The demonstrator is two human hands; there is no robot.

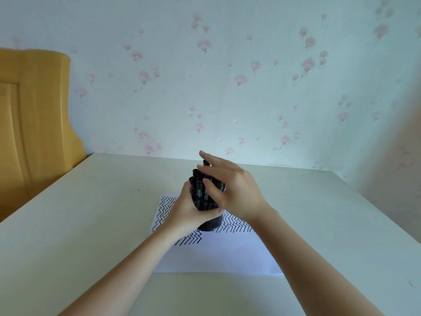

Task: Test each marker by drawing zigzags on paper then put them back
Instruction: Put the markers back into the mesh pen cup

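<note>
- My left hand (185, 210) wraps round the black mesh cup (210, 223), w/ the cup held over the paper (214, 254).
- Markers (200, 190) stand bunched in the cup.
- My right hand (230, 188) is up against the markers, fingers spread; can't tell if it's pinching one.

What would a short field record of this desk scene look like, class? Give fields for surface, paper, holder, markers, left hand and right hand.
surface: pale table
paper: white sheet, far part covered in black zigzags, near part blank
holder: black mesh cup, over the sheet; whether it touches it is hidden
markers: black markers bunched upright in the cup
left hand: left hand grips the cup and markers
right hand: right hand on the markers, fingers spread; its grip cannot be told
</note>
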